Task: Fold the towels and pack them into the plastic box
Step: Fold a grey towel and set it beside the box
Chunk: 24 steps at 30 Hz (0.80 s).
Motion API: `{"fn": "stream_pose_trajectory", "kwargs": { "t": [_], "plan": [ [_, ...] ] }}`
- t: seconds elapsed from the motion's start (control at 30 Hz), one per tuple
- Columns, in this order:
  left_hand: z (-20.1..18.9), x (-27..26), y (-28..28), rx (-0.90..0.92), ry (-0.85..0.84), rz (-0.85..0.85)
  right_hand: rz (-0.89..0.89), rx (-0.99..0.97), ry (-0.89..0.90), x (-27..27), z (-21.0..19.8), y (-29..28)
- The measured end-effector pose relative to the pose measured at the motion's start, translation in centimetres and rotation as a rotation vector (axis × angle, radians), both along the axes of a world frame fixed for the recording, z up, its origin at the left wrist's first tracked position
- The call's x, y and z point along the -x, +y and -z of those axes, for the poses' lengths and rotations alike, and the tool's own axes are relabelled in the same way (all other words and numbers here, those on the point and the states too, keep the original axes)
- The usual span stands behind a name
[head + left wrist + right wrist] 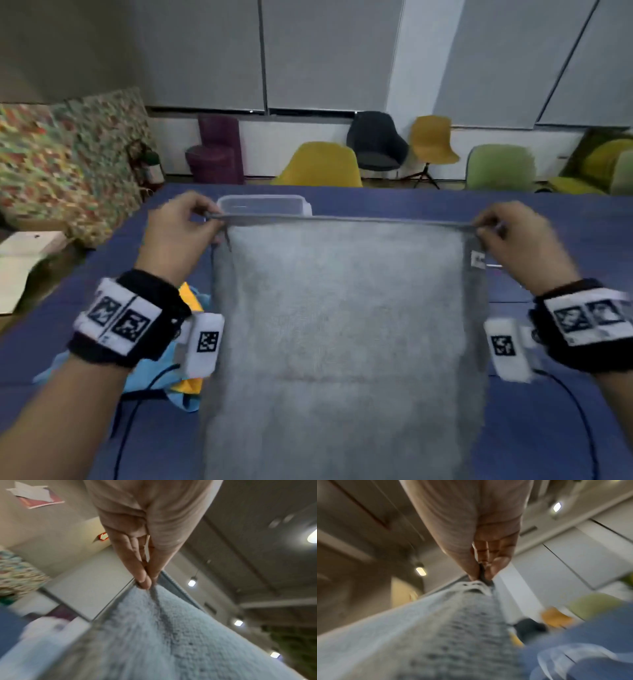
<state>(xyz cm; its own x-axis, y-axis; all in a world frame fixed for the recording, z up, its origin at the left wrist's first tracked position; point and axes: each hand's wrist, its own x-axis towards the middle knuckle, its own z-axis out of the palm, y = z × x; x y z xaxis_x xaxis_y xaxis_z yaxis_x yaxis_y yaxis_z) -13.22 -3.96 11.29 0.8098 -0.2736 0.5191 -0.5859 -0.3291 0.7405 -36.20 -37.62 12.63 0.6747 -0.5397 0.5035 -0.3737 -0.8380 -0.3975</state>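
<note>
The blue tabletop (548,240) carried everything; the grey towel (342,325) was the biggest item, held up spread wide above the tabletop's middle, its lower part running out of frame toward the near edge, so whether it touched the tabletop could not be told. The clear plastic box (263,204) sat near the far edge, left of centre, just behind the towel's top hem and looked empty from here. A blue and yellow pile of towels (185,342) lay toward the left edge, under the left wrist. The left hand (181,236) pinched the top left corner, fingers (142,580) pressed together on the hem; the right hand (513,240) pinched the top right corner beside the white label (478,258), fingers (494,568) clamped on the edge. Judged risks: both grips were thin fingertip pinches at the very corners, so a quick pull or shake could slip one corner free and collapse the towel into a heap. With the hem stretched taut, uneven lowering would likely skew the fold and leave the edges mismatched. The hanging cloth hid the tabletop below it, so laying it down blind could drape it over the pile on the left and drag those towels. Swinging the top edge forward could bump the light box and shove it toward the far edge. The label might end up outside the fold.
</note>
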Motion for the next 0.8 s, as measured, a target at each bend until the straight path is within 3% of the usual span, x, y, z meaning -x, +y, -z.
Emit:
{"fn": "stream_pose_trajectory", "kwargs": {
  "t": [0.07,0.17,0.33,0.4,0.53,0.63,0.8],
  "plan": [
    [4.8,-1.2,-1.5,-0.074,0.105,-0.029,0.018,-0.095,0.135,-1.7,5.0,-1.1],
    [10.0,-2.2,-2.8,-0.174,0.172,-0.08,0.044,-0.165,0.156,-3.4,10.7,-2.6],
    [14.3,-2.0,-2.3,-0.245,0.19,-0.043,0.014,-0.14,0.243,-3.0,13.7,-2.3],
    [16.1,-0.7,-1.1,-0.44,0.151,0.046,-0.031,-0.112,0.49,-1.4,15.3,-1.6],
    [21.3,1.8,2.0,-1.034,0.131,0.298,-0.195,0.004,1.061,2.6,20.5,1.0],
    [23.6,2.5,2.7,-1.235,0.084,0.382,-0.263,0.003,1.18,3.6,23.3,2.7],
    [24.4,1.6,2.4,-1.511,-0.14,0.459,-0.36,0.006,1.273,3.3,24.7,4.7]
  ]
}}
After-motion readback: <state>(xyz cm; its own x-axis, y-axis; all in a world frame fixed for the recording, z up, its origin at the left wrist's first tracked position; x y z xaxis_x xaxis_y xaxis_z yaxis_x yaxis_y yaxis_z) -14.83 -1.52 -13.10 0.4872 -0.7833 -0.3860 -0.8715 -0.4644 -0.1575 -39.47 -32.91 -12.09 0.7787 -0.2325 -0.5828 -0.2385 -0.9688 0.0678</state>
